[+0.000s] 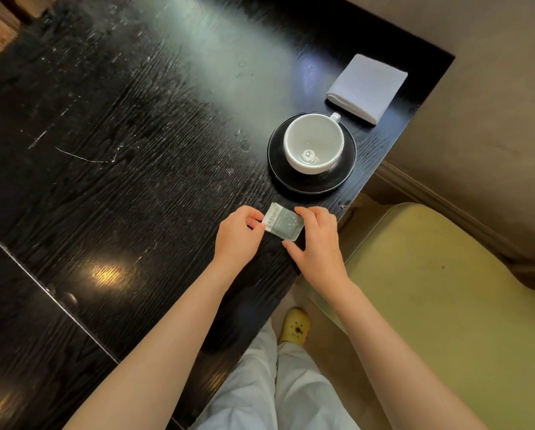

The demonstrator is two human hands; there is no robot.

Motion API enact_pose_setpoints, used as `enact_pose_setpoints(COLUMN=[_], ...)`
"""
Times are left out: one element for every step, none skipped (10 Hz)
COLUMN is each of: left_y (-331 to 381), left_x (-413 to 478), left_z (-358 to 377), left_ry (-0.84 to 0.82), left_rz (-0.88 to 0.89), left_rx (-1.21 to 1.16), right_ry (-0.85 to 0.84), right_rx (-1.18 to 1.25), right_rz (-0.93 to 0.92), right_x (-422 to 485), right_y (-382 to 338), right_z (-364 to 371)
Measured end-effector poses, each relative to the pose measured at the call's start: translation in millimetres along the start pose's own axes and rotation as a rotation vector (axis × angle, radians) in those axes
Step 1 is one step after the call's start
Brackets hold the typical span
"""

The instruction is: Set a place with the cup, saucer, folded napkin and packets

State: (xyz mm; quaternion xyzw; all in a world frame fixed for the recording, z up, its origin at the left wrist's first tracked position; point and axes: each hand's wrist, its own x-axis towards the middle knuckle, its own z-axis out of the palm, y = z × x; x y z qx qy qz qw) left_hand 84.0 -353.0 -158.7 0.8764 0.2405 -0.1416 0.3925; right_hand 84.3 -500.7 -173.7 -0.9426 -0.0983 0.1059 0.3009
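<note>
An empty white cup [313,141] stands on a black saucer [348,175] near the right edge of the black table. Its handle points toward a folded white napkin [367,87] lying just beyond it at the table's far right corner. In front of the saucer lies a small clear and white packet [283,225], flat on or just above the table. My left hand [236,235] pinches its left end. My right hand [317,243] holds its right side with thumb and fingers. Whether a second packet lies under it cannot be told.
The black wooden table [120,156] stretches far to the left, with a seam near its front left. An olive-yellow upholstered chair [440,299] stands right of the table edge. My legs and a yellow shoe [294,325] show below, and a beige wall lies behind.
</note>
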Motion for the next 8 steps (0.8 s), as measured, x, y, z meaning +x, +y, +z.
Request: enact_pose_setpoints(left_y=[-1,-2,-6,-10,-14,-17,-20,-16], left_x=[-2,-3,-5,-8,-12,-16,-20,-23], left_z=[1,1,0,-2,-3,-6,-6,-11], left_ry=[0.007,0.016,0.019,0.016,0.021,0.019,0.008,-0.014], left_rz=[-0.003,-0.004,-0.007,-0.022,-0.028,-0.026,-0.032,-0.065], left_rx=[-0.005,-0.005,-0.01,-0.008,0.003,0.023,0.03,0.028], right_ry=[0.0,-0.004,0.0,0.01,0.015,0.001,-0.021,-0.068], right_rx=[0.005,0.003,0.0,0.004,0.001,-0.004,0.018,0.063], right_rz=[-0.001,-0.015,-0.021,-0.024,-0.038,-0.034,-0.031,0.013], right_x=[0,-3,-8,-12,-16,-20,-23,-24], right_y=[1,-1,-2,-4,-6,-9,-11,-12], right_z=[1,3,7,11,15,15,14,8])
